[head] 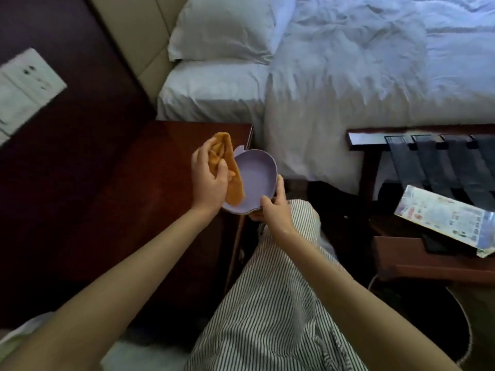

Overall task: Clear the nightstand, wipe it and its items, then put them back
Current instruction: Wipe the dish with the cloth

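A shallow purple dish is held tilted above the right edge of the dark wooden nightstand. My right hand grips the dish by its near rim, fingers curled under it. My left hand holds a folded orange cloth and presses it against the dish's left inner side. The nightstand top shows nothing standing on it.
A bed with white pillows and a rumpled duvet lies beyond the nightstand. At the right stands a wooden luggage rack with dark straps, a printed leaflet leaning on it. A white switch panel sits on the left wall.
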Demonstrator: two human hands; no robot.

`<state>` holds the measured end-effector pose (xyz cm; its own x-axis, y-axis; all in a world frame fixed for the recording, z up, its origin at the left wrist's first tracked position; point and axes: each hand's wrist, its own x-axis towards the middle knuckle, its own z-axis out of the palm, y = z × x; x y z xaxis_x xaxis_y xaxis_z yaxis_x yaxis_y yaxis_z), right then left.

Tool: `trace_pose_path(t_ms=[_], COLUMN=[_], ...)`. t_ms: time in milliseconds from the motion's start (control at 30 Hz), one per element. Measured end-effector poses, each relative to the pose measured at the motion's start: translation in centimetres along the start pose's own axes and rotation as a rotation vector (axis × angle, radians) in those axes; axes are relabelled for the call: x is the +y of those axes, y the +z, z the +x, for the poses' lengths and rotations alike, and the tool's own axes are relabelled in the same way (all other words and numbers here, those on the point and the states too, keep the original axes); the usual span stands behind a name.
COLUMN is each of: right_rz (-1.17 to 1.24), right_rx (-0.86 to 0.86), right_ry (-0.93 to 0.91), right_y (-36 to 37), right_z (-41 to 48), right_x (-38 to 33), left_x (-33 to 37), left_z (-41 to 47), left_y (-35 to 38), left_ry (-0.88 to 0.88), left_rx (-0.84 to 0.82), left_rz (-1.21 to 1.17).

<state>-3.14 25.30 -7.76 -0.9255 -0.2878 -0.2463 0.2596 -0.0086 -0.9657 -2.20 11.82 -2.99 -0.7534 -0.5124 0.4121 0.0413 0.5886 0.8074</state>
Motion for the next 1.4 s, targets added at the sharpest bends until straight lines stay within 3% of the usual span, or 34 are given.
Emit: trace_pose_path(t_ms=[67, 133, 367, 567, 633, 733, 833, 900, 1000, 1033, 1100, 1233, 1300, 1400], right_rz=[-0.057, -0.071, -0.058, -0.002, -0.005, 0.002, 0.002, -0.037, -0.067, -0.072, -0.084, -0.113, -0.111, -0.128], right_rx=[-0.101, -0.179, -0.241, -0.251, -0.227, -0.206, -0.213, -0.229, -0.245, -0.25, -0.259, -0.282, -0.284, -0.268], right_ry=[-0.015, -0.022, 0.042, 0.108, 0.132, 0.159, 0.171, 0.143, 0.101, 0.083, 0.047, 0.022, 0.001, -0.002], right_y=[2.6, 4.5, 5.9, 6.1, 6.1, 5.8, 5.4, 5.5, 5.8, 5.9, 6.0, 6.1, 6.0, 5.9], right_z=[-0.3, -1.0, -2.1, -1.9, -1.7, -1.4, -1.1, -0.9, -1.2, -1.3, -1.5, -1.7, -1.7, -1.5], right_x=[1.4, 2.3, 4.6, 4.7, 5.2, 5.7, 5.7, 5.7, 5.3, 5.1, 4.8, 4.9, 4.8, 5.4], left_x=[-1.6, -3.3, -9.5, -11.4, -10.7, -8.7, -8.5, -9.5, -10.6, -11.1, -11.7, -11.6, -11.4, -10.1], left_z=[0.0, -0.8, -4.1, -4.4, -4.5, -4.9, -5.9, -6.1, -4.8, -4.3, -3.9, -3.9, -3.6, -4.3], left_y=[-2.0, -3.2, -4.9, -2.9, -1.6, -1.9, -5.2, -7.8, -9.7, -9.6, -8.3, -3.2, -2.0, -2.4], left_ry=[-0.102, -0.131, 0.145, 0.081, 0.065, 0.192, 0.207, 0.202, 0.449, 0.46, 0.387, 0.027, -0.03, 0.028], left_rx=[0.123, 0.116, -0.501, -0.719, -0.748, -0.763, -0.939, -1.025, -0.911, -0.859, -0.737, -0.705, -0.685, -0.708], left_rz=[-0.078, -0.072, 0.482, 0.931, 0.922, 0.749, 0.516, 0.518, 0.696, 0.781, 0.886, 0.923, 0.899, 0.842])
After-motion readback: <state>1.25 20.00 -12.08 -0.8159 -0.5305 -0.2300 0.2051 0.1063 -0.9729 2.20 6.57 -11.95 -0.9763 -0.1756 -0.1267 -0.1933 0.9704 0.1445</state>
